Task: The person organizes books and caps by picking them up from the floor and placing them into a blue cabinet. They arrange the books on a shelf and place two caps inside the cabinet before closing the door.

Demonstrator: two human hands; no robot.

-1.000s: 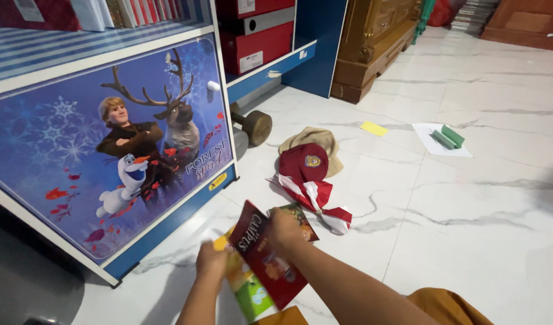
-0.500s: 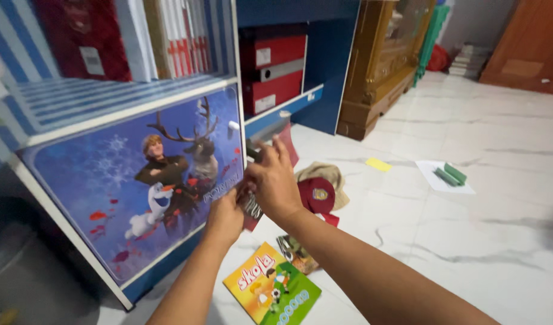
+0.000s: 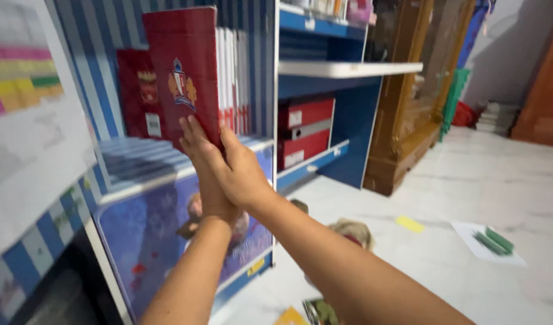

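My two hands are raised to the blue-striped shelf (image 3: 138, 180) and meet at the lower edge of a red book (image 3: 180, 66) with a crest on its cover. The book stands upright at the shelf's front, beside a row of white-spined books (image 3: 231, 78). Fingers of my left hand (image 3: 198, 150) lie flat against the cover. Over it, my right hand (image 3: 240, 174) grips the book's lower corner. A darker red folder (image 3: 138, 90) stands further back on the same shelf.
Below the shelf is a cabinet door with a cartoon picture (image 3: 162, 247). Red box files (image 3: 303, 129) fill the right compartment, with a wooden cabinet (image 3: 408, 120) beyond. On the floor lie a cap (image 3: 348, 232), a yellow paper (image 3: 410, 224), a white sheet with green items (image 3: 490, 242) and colourful booklets (image 3: 306, 313).
My hands rose from near the floor to the shelf, carrying the red book up. The view tilted upward; the yellow-green booklet stayed on the floor.
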